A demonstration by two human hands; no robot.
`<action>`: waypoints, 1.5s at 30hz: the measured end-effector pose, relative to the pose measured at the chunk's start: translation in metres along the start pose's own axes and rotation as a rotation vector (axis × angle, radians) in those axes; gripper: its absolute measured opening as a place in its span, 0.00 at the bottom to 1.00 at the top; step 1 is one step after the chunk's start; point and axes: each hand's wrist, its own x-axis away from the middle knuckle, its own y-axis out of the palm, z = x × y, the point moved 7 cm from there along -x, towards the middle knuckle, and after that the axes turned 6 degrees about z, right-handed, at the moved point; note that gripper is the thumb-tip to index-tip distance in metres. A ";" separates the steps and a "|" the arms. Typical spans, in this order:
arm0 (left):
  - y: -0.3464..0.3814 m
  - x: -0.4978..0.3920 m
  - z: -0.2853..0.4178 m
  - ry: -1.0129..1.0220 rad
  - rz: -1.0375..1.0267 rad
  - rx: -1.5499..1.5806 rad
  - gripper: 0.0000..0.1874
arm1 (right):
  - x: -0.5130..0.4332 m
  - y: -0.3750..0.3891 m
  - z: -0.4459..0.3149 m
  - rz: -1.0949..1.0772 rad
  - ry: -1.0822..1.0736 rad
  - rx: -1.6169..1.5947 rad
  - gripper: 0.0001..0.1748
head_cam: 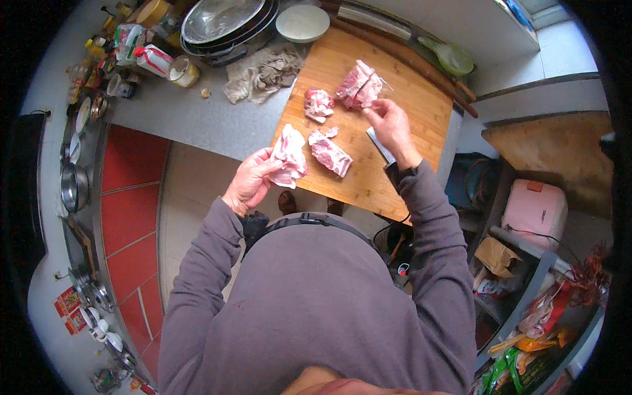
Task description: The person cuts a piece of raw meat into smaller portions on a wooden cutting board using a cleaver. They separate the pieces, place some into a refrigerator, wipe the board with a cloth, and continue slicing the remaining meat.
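Note:
My left hand (253, 178) grips a piece of raw meat (290, 157) by its left side, over the near left edge of a wooden cutting board (419, 148). Out over the board, my right hand (390, 123) has its thumb and forefinger at the lower corner of a larger cut of raw meat (360, 86); whether they pinch it is hard to tell. Two more raw pieces lie between the hands, a small chunk (318, 104) and a longer one (331, 154). A knife's blade (380, 144) shows beside my right wrist, its handle hidden beneath my arm.
Left of the board, a crumpled cloth (264, 74) lies on the grey counter (212, 118). Behind it stand stacked metal basins (222, 24) and a pale bowl (302, 23). A wooden stick (410, 61) runs along the board's far edge. Jars and bottles crowd the far left corner.

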 end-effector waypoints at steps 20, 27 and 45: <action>-0.053 0.000 0.014 0.059 0.092 0.105 0.22 | -0.086 0.020 0.041 0.029 0.266 -0.190 0.22; -0.060 -0.005 0.019 0.081 0.078 0.124 0.19 | -0.082 0.016 0.052 0.020 0.264 -0.290 0.24; -0.032 -0.022 0.024 0.088 0.015 0.068 0.18 | -0.015 -0.007 -0.007 -0.320 0.318 -0.979 0.23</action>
